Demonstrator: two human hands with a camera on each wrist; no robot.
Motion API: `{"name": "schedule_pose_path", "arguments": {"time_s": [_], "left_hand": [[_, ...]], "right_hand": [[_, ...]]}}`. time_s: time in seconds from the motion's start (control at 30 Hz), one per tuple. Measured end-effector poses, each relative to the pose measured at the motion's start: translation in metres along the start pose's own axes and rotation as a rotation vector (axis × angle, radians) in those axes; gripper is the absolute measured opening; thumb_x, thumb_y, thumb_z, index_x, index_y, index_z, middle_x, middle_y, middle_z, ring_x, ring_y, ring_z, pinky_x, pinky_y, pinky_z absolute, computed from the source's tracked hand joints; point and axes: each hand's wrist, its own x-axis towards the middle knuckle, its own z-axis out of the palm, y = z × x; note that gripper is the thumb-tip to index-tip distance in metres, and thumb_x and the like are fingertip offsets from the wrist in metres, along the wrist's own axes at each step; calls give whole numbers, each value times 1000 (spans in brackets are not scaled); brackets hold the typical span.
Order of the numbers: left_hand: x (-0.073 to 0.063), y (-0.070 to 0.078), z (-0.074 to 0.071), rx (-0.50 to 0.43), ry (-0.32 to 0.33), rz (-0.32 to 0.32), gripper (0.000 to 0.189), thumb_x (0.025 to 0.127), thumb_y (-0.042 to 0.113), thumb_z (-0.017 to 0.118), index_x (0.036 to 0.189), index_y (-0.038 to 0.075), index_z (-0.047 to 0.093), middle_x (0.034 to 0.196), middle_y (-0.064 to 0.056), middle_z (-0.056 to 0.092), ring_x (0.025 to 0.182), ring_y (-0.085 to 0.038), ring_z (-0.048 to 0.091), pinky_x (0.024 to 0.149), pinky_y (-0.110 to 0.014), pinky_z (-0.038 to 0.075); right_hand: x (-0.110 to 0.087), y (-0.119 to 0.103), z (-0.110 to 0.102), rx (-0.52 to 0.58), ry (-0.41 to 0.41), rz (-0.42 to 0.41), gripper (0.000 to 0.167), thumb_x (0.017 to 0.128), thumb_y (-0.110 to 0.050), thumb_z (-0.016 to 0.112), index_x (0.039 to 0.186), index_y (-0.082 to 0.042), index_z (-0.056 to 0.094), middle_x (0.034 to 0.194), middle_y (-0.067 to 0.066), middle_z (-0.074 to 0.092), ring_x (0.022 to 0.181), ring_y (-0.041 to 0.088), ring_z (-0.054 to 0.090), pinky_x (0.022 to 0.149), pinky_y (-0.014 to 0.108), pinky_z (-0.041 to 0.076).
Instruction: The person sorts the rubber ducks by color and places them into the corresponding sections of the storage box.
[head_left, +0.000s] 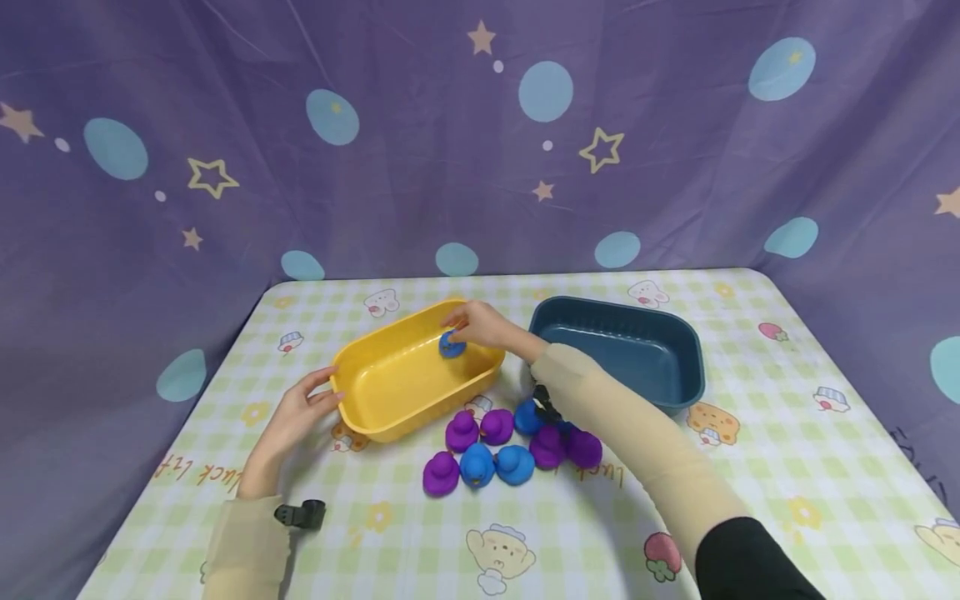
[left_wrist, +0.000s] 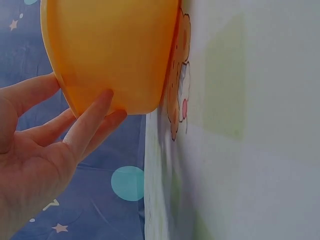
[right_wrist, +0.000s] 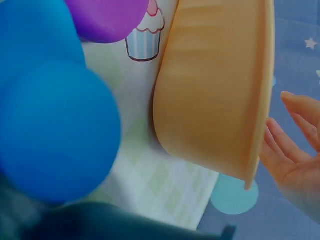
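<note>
My left hand [head_left: 297,414] touches the left end of a yellow plastic basin [head_left: 390,421], its fingers fairly straight. In the left wrist view the fingertips lie at the rim and outer wall of the basin [left_wrist: 115,45]. Over the far right corner, my right hand [head_left: 483,325] reaches in and pinches a small blue rubber duck [head_left: 452,345] low inside. From the right wrist, the right hand [right_wrist: 295,160] shows beyond the basin rim [right_wrist: 267,75], and the basin hides the duck. Purple rubber ducks [head_left: 440,475] and blue ones [head_left: 477,466] sit in front of the basin.
A dark teal basin [head_left: 678,367] stands to the right, partly behind the right forearm. Further blue ducks [head_left: 528,417] and purple ducks [head_left: 584,450] lie close under that forearm. A checked cloth [head_left: 420,558] covers the table, with a purple curtain [head_left: 420,192] behind.
</note>
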Motion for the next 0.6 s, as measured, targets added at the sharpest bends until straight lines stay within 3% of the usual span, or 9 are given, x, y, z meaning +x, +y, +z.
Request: {"name": "schedule_pose_path", "arguments": {"time_s": [0.13,0.33,0.6], "left_hand": [[0,0,0,-13,1,6,56,89,18,53,135,-3,27,136,-26,29,114,-36,44,78,-11,42],[1,-1,0,-19,1,10,57,89,20,54,135,-3,28,136,-24,30,108,-24,51,77,-12,44],[1,-3,1,-42,-2,29,57,89,20,54,134,-4,29,135,-26,30,114,-37,42,78,-11,43]], "right_hand": [[-10,-3,-6,14,-15,-64,26,80,-3,62,105,5,62,105,17,62,94,25,59,79,23,47],[-27,-9,-16,0,-30,-118,25,82,-5,61,104,5,62,106,18,61,96,27,58,81,24,47],[-51,-15,-27,-10,-43,-146,22,83,-5,59,104,1,63,107,16,61,97,28,57,82,28,48]]}}
